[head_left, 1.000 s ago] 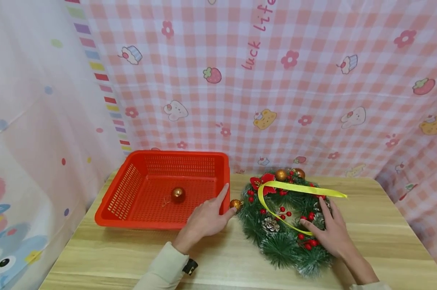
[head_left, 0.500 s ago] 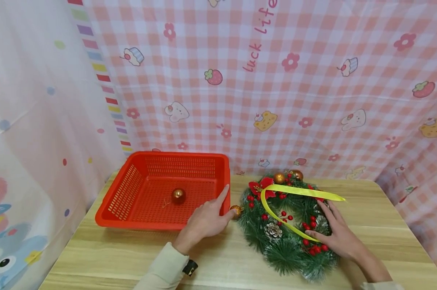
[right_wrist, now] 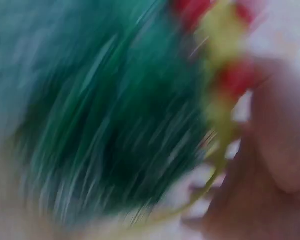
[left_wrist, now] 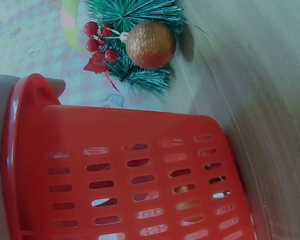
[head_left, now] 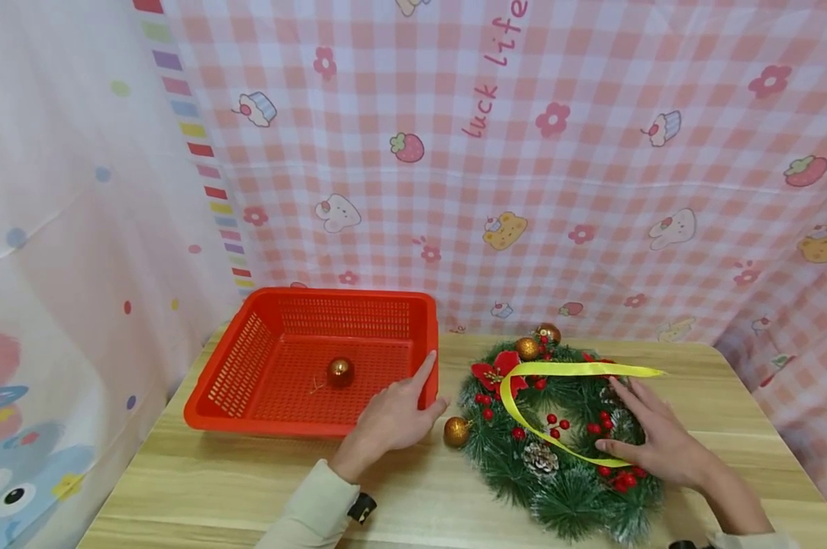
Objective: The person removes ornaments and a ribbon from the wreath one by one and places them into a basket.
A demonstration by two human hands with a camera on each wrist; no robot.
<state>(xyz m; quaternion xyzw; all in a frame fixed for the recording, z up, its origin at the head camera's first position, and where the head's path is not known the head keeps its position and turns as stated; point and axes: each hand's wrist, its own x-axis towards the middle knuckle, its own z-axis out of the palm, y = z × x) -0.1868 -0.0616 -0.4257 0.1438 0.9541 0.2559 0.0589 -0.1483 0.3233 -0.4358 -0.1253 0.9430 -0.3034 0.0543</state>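
A green Christmas wreath (head_left: 564, 503) lies on the table, dressed with red berries, pine cones, a red poinsettia and gold baubles. A loose yellow ribbon (head_left: 578, 369) loops over it. My right hand (head_left: 667, 450) grips the wreath's right side, thumb toward the centre opening; the right wrist view is blurred. My left hand (head_left: 396, 415) rests at the near right corner of a red plastic basket (head_left: 310, 428), index finger straight along the rim, thumb pointing outward. Inside the basket sits a shiny copper-gold bauble (head_left: 341, 372). A gold glitter bauble (left_wrist: 151, 45) hangs from the wreath's left side.
The wooden table (head_left: 201, 496) reaches back to a pink checked curtain (head_left: 592, 183). White printed cloth (head_left: 63, 229) hangs at the left. The basket stands at the back left, with a narrow gap between it and the wreath.
The wreath has turned counterclockwise and shifted right and toward me with my right hand. Its left bauble has come nearer me, away from my left thumb. The left hand and basket have stayed put.
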